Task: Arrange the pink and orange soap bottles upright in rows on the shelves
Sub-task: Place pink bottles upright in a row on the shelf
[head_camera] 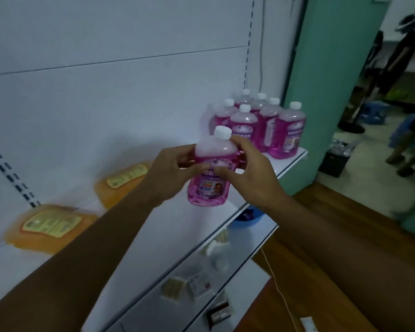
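Both my hands hold one pink soap bottle (210, 185) with a white cap, nearly upright, just above the white shelf (153, 240). My left hand (170, 173) grips its left side and my right hand (247, 168) grips its right shoulder. Several pink bottles (268, 123) stand upright in rows at the shelf's right end. Two orange bottles lie flat on the shelf: one (122, 185) left of my hands, another (48, 226) farther left.
A lower shelf (237, 264) holds small packets and boxes. A blue tub (247, 216) shows under the upper shelf. Wooden floor and a white cable lie at the right. People stand beyond the teal wall (321, 80).
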